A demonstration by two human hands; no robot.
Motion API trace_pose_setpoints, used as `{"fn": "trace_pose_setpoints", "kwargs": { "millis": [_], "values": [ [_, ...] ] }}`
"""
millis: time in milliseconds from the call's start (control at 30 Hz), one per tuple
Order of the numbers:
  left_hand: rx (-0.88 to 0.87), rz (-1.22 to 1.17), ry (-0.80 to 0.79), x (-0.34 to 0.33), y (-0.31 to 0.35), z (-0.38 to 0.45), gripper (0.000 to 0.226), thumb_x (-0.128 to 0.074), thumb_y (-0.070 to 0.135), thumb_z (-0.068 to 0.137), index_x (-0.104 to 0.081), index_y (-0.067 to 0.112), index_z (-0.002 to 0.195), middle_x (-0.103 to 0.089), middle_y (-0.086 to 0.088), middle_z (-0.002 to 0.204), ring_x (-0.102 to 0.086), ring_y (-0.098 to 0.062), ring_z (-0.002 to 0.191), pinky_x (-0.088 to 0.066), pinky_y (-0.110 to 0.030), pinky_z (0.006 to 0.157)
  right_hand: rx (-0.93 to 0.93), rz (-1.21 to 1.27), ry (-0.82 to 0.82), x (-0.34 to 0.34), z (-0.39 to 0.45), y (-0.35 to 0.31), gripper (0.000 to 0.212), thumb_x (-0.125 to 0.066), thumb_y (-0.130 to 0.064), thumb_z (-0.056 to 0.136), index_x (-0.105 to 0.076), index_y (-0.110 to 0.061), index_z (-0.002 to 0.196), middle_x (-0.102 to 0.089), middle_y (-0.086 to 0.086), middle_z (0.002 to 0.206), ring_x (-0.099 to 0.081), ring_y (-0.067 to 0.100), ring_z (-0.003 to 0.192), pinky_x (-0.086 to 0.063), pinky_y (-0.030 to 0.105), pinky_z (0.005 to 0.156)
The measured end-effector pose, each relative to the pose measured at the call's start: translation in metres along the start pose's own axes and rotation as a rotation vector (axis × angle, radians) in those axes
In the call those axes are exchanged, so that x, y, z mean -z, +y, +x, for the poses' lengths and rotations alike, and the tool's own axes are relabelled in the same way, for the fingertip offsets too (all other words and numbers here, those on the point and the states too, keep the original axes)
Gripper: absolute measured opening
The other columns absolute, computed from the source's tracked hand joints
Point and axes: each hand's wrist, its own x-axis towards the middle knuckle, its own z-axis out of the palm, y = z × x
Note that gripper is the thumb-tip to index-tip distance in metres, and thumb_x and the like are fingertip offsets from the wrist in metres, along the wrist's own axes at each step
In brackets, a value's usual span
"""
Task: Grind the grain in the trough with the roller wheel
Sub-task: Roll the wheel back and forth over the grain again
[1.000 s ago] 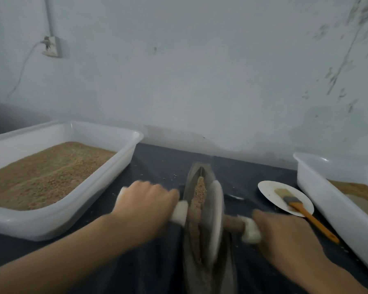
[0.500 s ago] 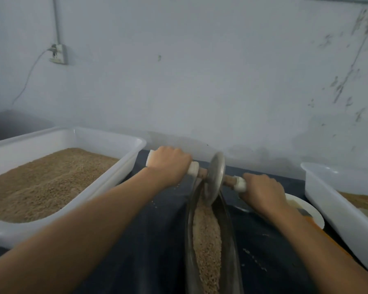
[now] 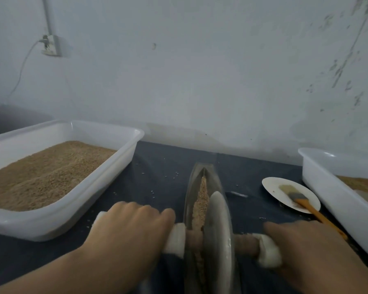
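Trough (image 3: pixel 190 187) on dark cloth (image 3: pixel 157 166), pale scuffed wall (image 3: pixel 200 71), perhaps damp-stained.

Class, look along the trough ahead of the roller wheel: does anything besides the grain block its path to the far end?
Nothing visible does. Ahead of the roller wheel, the trough holds only grain up to its far tip.

Left hand (image 3: pixel 128 232), right hand (image 3: pixel 306 249) grip roller wheel (image 3: pixel 218 236) axle handles; wheel in trough (image 3: pixel 191 187) over grain (image 3: pixel 201 200).
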Motion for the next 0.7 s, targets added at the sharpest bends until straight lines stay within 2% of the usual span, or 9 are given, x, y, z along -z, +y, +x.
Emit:
{"fn": "trace_pose_setpoints", "kwargs": {
  "millis": [67,167,233,300,400,467,600,667,700],
  "values": [
    [0.062,-0.054,-0.080,-0.007,-0.002,0.017,0.046,-0.062,0.043,0.080,-0.016,0.039,0.084,-0.050,0.011,0.082,-0.056,-0.015,0.079,-0.026,-0.031,0.059,0.011,-0.021,0.104,-0.004,0.013,-0.001,0.025,-0.050,-0.059,0.075,-0.035,-0.041,0.083,-0.058,-0.013,0.088,-0.059,0.010,0.089,-0.047,0.030,0.076],
    [0.134,-0.083,-0.019,-0.031,-0.012,0.067,0.032,-0.063,0.039,0.085,-0.031,0.034,0.088,-0.053,0.009,0.084,-0.048,-0.014,0.070,-0.033,-0.030,0.063,-0.024,-0.032,0.331,-0.006,0.057,0.000,0.022,-0.057,-0.051,0.080,-0.040,-0.037,0.083,-0.060,-0.008,0.082,-0.058,0.014,0.076,-0.043,0.031,0.062],
    [0.173,-0.074,0.058,-0.046,-0.022,0.103,0.019,-0.059,0.035,0.088,-0.042,0.029,0.092,-0.062,0.006,0.091,-0.057,-0.019,0.075,-0.038,-0.032,0.064,-0.059,-0.070,0.433,0.001,0.094,0.002,0.023,-0.060,-0.048,0.082,-0.042,-0.034,0.084,-0.060,-0.005,0.082,-0.058,0.020,0.076,-0.035,0.032,0.059],
    [0.212,-0.063,0.106,-0.054,-0.031,0.130,0.014,-0.057,0.031,0.087,-0.046,0.026,0.094,-0.064,0.000,0.096,-0.062,-0.025,0.083,-0.037,-0.033,0.065,-0.080,-0.105,0.501,0.009,0.124,0.007,0.022,-0.061,-0.046,0.081,-0.047,-0.030,0.087,-0.064,-0.001,0.086,-0.061,0.025,0.078,-0.034,0.033,0.058],
    [0.212,-0.017,0.132,-0.056,-0.038,0.148,0.015,-0.059,0.025,0.085,-0.047,0.024,0.093,-0.064,-0.003,0.096,-0.063,-0.028,0.086,-0.034,-0.035,0.064,-0.105,-0.098,0.478,0.008,0.146,0.014,0.019,-0.061,-0.042,0.081,-0.050,-0.029,0.091,-0.065,0.000,0.089,-0.061,0.027,0.079,-0.037,0.034,0.059],
    [0.190,0.015,0.166,-0.057,-0.035,0.146,0.023,-0.062,0.025,0.083,-0.039,0.024,0.087,-0.064,-0.001,0.092,-0.062,-0.026,0.080,-0.032,-0.034,0.061,-0.106,-0.071,0.465,0.002,0.144,0.014,0.021,-0.060,-0.045,0.082,-0.049,-0.029,0.090,-0.065,0.000,0.089,-0.061,0.026,0.079,-0.040,0.034,0.061],
    [0.106,0.008,0.156,-0.042,-0.016,0.104,0.027,-0.061,0.028,0.084,-0.035,0.025,0.086,-0.062,0.004,0.087,-0.055,-0.020,0.069,-0.029,-0.032,0.058,-0.062,0.017,0.370,-0.014,0.090,0.005,0.019,-0.056,-0.047,0.083,-0.045,-0.033,0.090,-0.064,-0.002,0.089,-0.061,0.021,0.082,-0.048,0.036,0.068],
    [0.019,-0.006,0.168,-0.027,-0.005,0.066,0.037,-0.072,0.032,0.073,-0.038,0.028,0.086,-0.061,0.006,0.083,-0.059,-0.018,0.071,-0.029,-0.030,0.059,-0.024,0.010,0.297,-0.018,0.045,0.001,0.022,-0.054,-0.053,0.080,-0.039,-0.037,0.084,-0.060,-0.007,0.083,-0.060,0.014,0.079,-0.049,0.035,0.068],
    [-0.037,-0.002,0.194,-0.018,0.001,0.046,0.046,-0.081,0.033,0.059,-0.042,0.028,0.083,-0.060,0.007,0.075,-0.059,-0.016,0.065,-0.028,-0.029,0.057,-0.014,0.002,0.273,-0.016,0.022,0.000,0.026,-0.053,-0.055,0.078,-0.034,-0.038,0.079,-0.056,-0.010,0.078,-0.058,0.011,0.077,-0.048,0.033,0.066]
  ]
}}
